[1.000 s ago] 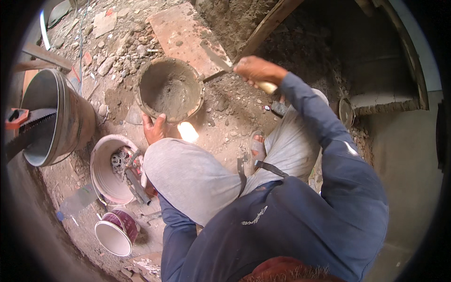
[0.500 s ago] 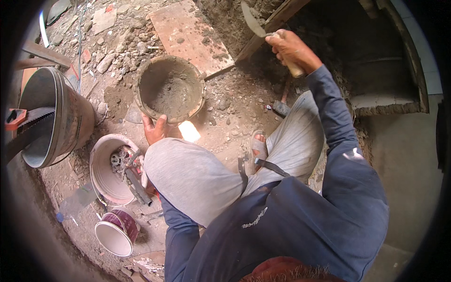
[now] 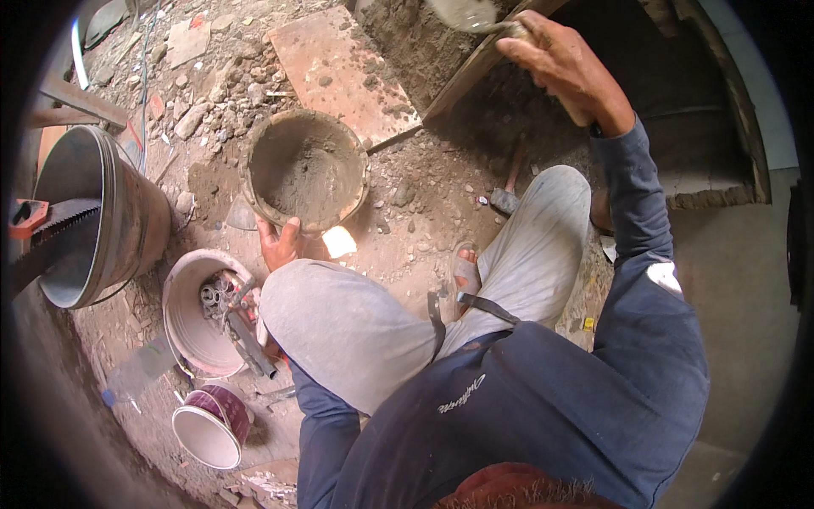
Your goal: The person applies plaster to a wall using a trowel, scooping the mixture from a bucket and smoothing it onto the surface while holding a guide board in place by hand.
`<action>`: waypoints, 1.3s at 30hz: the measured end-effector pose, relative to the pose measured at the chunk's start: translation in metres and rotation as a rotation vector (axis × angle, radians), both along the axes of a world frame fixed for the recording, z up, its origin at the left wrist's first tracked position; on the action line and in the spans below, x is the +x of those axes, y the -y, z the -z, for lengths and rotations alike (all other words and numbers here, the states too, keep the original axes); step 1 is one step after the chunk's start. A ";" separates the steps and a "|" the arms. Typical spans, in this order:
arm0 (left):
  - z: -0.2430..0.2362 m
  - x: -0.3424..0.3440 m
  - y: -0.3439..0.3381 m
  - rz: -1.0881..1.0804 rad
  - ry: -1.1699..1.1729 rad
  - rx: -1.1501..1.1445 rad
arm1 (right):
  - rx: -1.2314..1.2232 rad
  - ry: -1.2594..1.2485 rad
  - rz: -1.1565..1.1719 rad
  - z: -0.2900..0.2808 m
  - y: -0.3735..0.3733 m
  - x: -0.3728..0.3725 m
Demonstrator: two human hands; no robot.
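One basin (image 3: pixel 273 157) on stony ground (image 3: pixel 397 276)

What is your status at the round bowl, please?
Left hand on bowl, near side. Right hand gripping trowel, away from bowl. Grey residue inside. Board beyond bowl.

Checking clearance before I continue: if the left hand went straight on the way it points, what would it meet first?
The round, grey-brown, dirt-caked basin: the left hand points at its near rim and seems to touch it, though depth there is unclear.
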State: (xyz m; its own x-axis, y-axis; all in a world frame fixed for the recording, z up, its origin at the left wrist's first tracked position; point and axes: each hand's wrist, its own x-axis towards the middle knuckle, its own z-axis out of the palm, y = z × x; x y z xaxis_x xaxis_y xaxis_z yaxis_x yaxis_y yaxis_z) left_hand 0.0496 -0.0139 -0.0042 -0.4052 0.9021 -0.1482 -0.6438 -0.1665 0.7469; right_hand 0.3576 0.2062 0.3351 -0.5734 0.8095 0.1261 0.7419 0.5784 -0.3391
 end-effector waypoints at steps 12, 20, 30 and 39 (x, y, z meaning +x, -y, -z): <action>0.001 0.009 -0.004 0.015 -0.066 -0.011 | -0.391 -0.352 0.369 0.024 0.000 0.044; 0.006 -0.004 -0.012 -0.008 -0.224 -0.039 | -0.724 -0.208 -0.125 0.035 0.039 -0.006; 0.044 0.009 -0.010 0.186 -0.482 -0.111 | 0.263 0.246 -0.363 0.304 0.065 -0.090; 0.011 0.029 -0.008 0.170 -0.431 -0.041 | 0.358 0.424 -0.314 0.276 0.039 -0.070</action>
State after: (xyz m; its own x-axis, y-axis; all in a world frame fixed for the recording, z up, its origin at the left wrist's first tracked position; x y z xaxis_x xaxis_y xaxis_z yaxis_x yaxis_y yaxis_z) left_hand 0.0784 -0.0062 -0.0147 -0.2844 0.9580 -0.0355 -0.2889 -0.0504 0.9560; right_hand 0.2877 0.1671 0.0591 -0.8359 0.5447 0.0678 0.5462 0.8130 0.2017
